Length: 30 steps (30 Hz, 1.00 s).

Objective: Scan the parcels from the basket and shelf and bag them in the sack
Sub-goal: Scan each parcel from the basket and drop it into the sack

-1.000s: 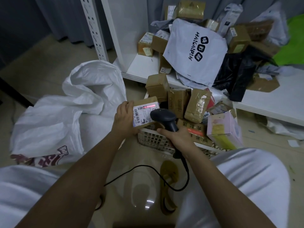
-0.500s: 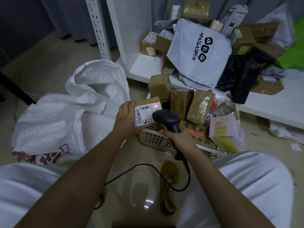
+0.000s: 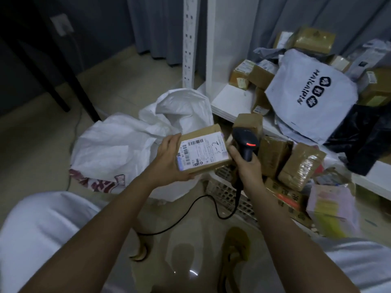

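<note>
Head view: left hand (image 3: 169, 159) grips the labelled cardboard parcel (image 3: 203, 153), label up, over the near edge of the white sack (image 3: 127, 144); right hand (image 3: 247, 168) wraps the barcode scanner (image 3: 246, 142) beside it, above the basket (image 3: 228, 193).

Bare forearms, white trousers (image 3: 48, 225), olive slippers (image 3: 233, 248).

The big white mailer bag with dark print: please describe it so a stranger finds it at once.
Look at the low white shelf on the right, heaped with brown boxes. The white mailer bag leans on that heap, above a black bag. Only it carries dark letters and three flower logos.
</note>
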### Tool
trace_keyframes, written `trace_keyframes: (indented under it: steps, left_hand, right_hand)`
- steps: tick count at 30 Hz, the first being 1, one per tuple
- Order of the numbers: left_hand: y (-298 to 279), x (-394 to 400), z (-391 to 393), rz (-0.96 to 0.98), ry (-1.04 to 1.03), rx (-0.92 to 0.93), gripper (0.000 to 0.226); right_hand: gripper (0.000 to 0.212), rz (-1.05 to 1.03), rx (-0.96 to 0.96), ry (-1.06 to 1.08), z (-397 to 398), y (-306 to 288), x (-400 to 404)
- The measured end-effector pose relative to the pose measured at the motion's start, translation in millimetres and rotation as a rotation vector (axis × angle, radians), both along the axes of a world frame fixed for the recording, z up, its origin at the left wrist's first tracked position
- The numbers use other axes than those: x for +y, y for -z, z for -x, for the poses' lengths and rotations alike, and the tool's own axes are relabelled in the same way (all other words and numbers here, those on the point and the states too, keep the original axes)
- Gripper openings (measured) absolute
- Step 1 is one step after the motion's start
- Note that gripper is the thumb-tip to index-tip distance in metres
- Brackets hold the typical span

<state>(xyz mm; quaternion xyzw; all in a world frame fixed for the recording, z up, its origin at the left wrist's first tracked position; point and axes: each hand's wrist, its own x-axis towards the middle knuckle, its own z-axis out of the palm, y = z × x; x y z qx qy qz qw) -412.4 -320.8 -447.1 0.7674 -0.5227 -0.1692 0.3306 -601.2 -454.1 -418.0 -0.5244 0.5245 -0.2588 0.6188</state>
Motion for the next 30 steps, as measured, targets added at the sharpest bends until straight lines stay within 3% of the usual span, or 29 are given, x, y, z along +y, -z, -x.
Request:
trace_keyframes:
  steps: [5, 9, 12, 15, 18, 21, 23, 26, 27, 28, 30]
  left_hand:
    - [12, 36, -33, -0.087, 0.017, 0.083, 0.129]
    - [20, 47, -45, -0.083, 0.017, 0.164, 0.129]
    - [18, 41, -50, -0.153, 0.035, 0.279, 0.133]
    - [18, 16, -60, -0.176, -0.221, 0.361, 0.095]
    - [33, -12, -85, -0.289, -0.385, -0.1, 0.071]
    - [52, -33, -105, -0.661, -0.243, -0.401, 0.072]
    - [58, -40, -111, -0.808, -0.164, -0.512, 0.056]
    - [60, -36, -121, -0.633, -0.22, -0.705, 0.021]
    - [61, -30, -125, -0.535, -0.302, -0.737, 0.021]
    - [61, -26, -130, -0.458, -0.366, -0.571, 0.027]
    - [52, -14, -138, -0.235, -0.587, -0.031, 0.038]
  right_hand:
    - [0.022, -0.091, 0.03, -0.307, -35, 3, 6]
    - [0.02, -0.194, 0.04, -0.34, -50, 10, 4]
    - [0.015, -0.142, 0.081, -0.274, -57, 17, 2]
    - [0.021, -0.071, 0.101, -0.159, -56, 25, 1]
    - [0.039, -0.005, 0.144, -0.013, -56, 28, -2]
    - [0.055, 0.051, 0.155, 0.085, -62, 30, -5]
    - [0.054, 0.064, 0.139, 0.1, -71, 31, -6]
    - [0.052, 0.075, 0.13, 0.078, -85, 33, -5]
    - [0.053, 0.082, 0.135, 0.071, -89, 36, -5]
    - [0.052, 0.086, 0.139, 0.065, -93, 38, -5]
    - [0.049, 0.091, 0.134, 0.07, -100, 41, -3]
